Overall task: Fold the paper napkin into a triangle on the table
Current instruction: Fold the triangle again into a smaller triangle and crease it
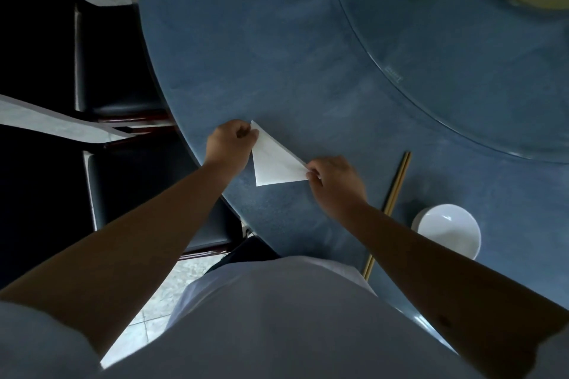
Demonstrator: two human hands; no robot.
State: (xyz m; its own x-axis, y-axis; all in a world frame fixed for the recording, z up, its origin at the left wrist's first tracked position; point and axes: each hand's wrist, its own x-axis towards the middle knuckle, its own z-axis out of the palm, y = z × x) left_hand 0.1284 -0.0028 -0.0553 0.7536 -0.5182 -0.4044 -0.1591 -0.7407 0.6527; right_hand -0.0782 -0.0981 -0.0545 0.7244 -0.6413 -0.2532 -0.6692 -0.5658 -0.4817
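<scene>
A white paper napkin, folded into a triangle, lies on the round blue-grey table near its left front edge. My left hand pinches the triangle's far left corner between thumb and fingers. My right hand pinches its right corner. The third corner points toward me and lies flat on the table. Both forearms reach out from the bottom of the view.
A pair of wooden chopsticks lies to the right of my right hand, and a white bowl sits beside them. A glass turntable covers the table's far right. Dark chairs stand along the left edge.
</scene>
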